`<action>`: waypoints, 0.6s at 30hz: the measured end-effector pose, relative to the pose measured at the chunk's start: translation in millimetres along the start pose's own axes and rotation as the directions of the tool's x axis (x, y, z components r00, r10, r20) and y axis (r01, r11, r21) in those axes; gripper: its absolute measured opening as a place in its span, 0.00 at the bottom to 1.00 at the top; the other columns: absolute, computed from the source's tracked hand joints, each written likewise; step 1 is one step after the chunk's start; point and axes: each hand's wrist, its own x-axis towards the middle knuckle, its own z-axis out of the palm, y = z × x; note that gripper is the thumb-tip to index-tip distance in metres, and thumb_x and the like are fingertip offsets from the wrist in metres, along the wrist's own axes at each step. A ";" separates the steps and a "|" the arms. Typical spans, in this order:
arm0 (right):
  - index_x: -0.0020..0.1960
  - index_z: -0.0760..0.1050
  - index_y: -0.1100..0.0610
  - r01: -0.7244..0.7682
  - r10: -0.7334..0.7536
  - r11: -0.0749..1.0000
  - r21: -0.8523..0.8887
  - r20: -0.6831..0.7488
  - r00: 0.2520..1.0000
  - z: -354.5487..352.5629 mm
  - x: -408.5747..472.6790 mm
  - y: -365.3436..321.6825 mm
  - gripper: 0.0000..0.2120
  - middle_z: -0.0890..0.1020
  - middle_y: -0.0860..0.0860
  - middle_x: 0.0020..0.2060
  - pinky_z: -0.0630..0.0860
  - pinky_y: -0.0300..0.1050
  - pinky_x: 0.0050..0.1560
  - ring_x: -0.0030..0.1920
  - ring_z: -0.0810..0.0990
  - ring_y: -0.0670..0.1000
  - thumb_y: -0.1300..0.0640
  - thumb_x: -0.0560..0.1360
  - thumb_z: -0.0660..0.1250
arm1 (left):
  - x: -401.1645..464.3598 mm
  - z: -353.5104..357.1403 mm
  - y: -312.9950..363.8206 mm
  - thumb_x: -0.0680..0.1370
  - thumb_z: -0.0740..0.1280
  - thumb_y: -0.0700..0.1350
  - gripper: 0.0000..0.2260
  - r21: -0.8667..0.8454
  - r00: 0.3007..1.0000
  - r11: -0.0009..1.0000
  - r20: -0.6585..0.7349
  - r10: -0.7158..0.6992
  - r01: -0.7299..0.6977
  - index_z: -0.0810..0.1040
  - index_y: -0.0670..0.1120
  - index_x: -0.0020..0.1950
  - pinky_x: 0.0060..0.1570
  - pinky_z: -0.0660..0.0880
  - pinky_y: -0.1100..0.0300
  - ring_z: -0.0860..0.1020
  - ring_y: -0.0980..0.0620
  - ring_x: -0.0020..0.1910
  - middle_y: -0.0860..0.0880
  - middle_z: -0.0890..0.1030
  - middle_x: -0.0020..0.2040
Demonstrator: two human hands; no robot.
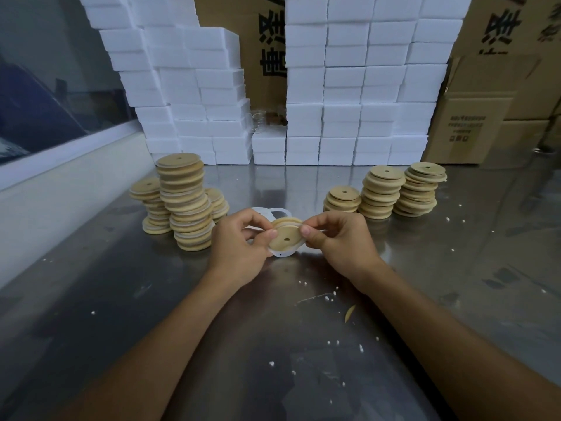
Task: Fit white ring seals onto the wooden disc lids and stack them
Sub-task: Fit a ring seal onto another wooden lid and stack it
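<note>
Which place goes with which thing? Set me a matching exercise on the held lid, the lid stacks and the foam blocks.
Things:
1. round wooden disc lid with a white ring seal
2. tall leaning stack of ringed wooden lids
3. three short stacks of bare wooden lids
4. wall of white foam blocks

Places:
A. right of the hands
B. back of the steel table
C. between both hands
D. left of the hands

Pairs: 1-C, 2-D, 3-A, 4-B
</note>
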 end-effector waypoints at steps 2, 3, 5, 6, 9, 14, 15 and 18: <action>0.43 0.83 0.60 -0.005 0.005 1.000 0.004 0.010 1.000 -0.4 -0.6 1.5 0.01 0.85 0.52 0.36 0.82 0.44 0.46 0.37 0.82 0.46 0.63 0.73 0.74 | -0.8 0.9 0.5 0.73 0.71 0.31 0.11 -0.077 0.999 0.996 0.000 -0.055 0.054 0.77 0.45 0.35 0.34 0.83 0.49 0.84 0.50 0.35 0.44 0.82 0.37; 0.43 0.83 0.61 -0.016 0.016 1.000 0.014 0.013 1.000 -0.5 -0.6 2.3 0.01 0.85 0.52 0.35 0.82 0.43 0.46 0.37 0.82 0.46 0.63 0.73 0.74 | -1.2 1.2 0.8 0.74 0.70 0.30 0.11 -0.114 0.997 0.990 0.005 -0.079 0.079 0.77 0.44 0.35 0.32 0.82 0.53 0.84 0.51 0.35 0.44 0.81 0.36; 0.44 0.82 0.62 -0.044 0.043 0.998 0.043 0.018 0.999 -1.3 0.0 3.8 0.02 0.84 0.53 0.35 0.82 0.44 0.47 0.37 0.81 0.47 0.63 0.74 0.73 | -1.8 1.7 2.0 0.74 0.69 0.30 0.11 -0.166 0.993 0.979 0.028 -0.116 0.119 0.76 0.43 0.36 0.31 0.81 0.58 0.84 0.52 0.35 0.48 0.81 0.34; 0.44 0.82 0.63 -0.057 0.056 0.997 0.059 0.024 0.998 -1.9 0.5 4.2 0.02 0.85 0.53 0.36 0.82 0.44 0.48 0.38 0.82 0.47 0.64 0.74 0.73 | -2.1 2.1 2.4 0.75 0.69 0.30 0.11 -0.184 0.991 0.973 0.040 -0.131 0.136 0.76 0.43 0.36 0.32 0.81 0.58 0.84 0.51 0.36 0.50 0.81 0.34; 0.44 0.82 0.66 -0.111 0.107 0.985 0.131 0.033 0.994 -3.4 2.6 5.1 0.02 0.84 0.55 0.36 0.80 0.43 0.47 0.38 0.81 0.49 0.66 0.73 0.73 | -2.4 2.7 3.6 0.75 0.69 0.29 0.11 -0.227 0.983 0.957 0.061 -0.173 0.182 0.76 0.42 0.36 0.34 0.81 0.57 0.85 0.50 0.38 0.46 0.81 0.37; 0.41 0.82 0.62 -0.138 0.131 0.982 0.128 0.065 0.989 -6.6 3.6 6.2 0.03 0.85 0.53 0.35 0.81 0.40 0.46 0.37 0.82 0.46 0.67 0.72 0.73 | -2.0 2.5 5.7 0.75 0.68 0.30 0.11 -0.263 0.972 0.936 0.075 -0.223 0.235 0.76 0.42 0.37 0.35 0.82 0.56 0.84 0.48 0.42 0.44 0.80 0.41; 0.42 0.82 0.62 -0.125 0.117 0.986 0.112 0.069 0.991 -6.7 3.1 6.4 0.02 0.85 0.54 0.36 0.81 0.41 0.47 0.37 0.82 0.46 0.66 0.73 0.73 | -2.1 2.0 5.8 0.76 0.68 0.30 0.10 -0.269 0.971 0.933 0.074 -0.229 0.241 0.76 0.41 0.37 0.35 0.82 0.56 0.84 0.47 0.43 0.43 0.80 0.42; 0.47 0.81 0.66 -0.080 0.076 0.995 0.051 0.076 0.994 -3.8 1.5 5.8 0.03 0.85 0.58 0.39 0.81 0.42 0.47 0.38 0.82 0.48 0.65 0.74 0.73 | -1.9 0.3 5.3 0.76 0.67 0.30 0.09 -0.285 0.965 0.922 0.078 -0.249 0.261 0.75 0.40 0.38 0.36 0.82 0.56 0.83 0.47 0.44 0.44 0.79 0.43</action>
